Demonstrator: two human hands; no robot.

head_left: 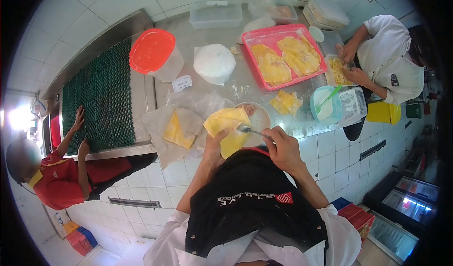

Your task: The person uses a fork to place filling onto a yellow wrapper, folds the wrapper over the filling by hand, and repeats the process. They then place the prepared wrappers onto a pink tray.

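My left hand (216, 145) holds up a thin yellow dough sheet (224, 119), its fingers mostly hidden beneath. In my right hand (285, 149) is a metal fork (255, 132), its tines touching or close to the sheet's right edge. Just behind them sits a round plate (263, 120) with a small heap of pinkish filling (249, 109), partly covered by the sheet. To the left, more yellow dough sheets (178, 130) lie on clear plastic wrap (153, 122). A folded yellow piece (286, 103) rests on the counter to the plate's right.
A pink tray (322, 71) of folded yellow pieces stands behind. Nearby are a red-lidded tub (152, 51), a white bag (214, 64) and a blue bowl (315, 101) with a green spoon. One co-worker (394, 58) works at right; another person (59, 181) touches a green mat (101, 96).
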